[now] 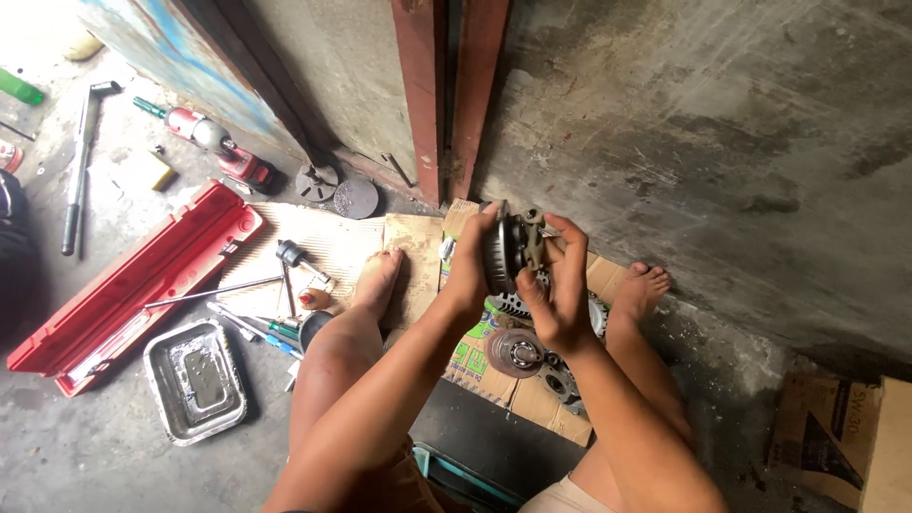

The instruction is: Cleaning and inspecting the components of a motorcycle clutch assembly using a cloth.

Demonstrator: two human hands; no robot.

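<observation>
I hold a round dark metal engine part, like a clutch or pulley drum, up between my legs. My left hand grips its left rim. My right hand holds its right side, fingers curled over the brass-coloured end. Below it, on flattened cardboard, lie a round bearing-like part and a toothed gear, partly hidden by my hands. My bare feet rest on the cardboard on either side.
An open long red tool case and a metal tray sit at the left. Loose screwdrivers and sockets lie by my left leg. A red jack and a long wrench lie farther back. Concrete wall ahead; cardboard box at right.
</observation>
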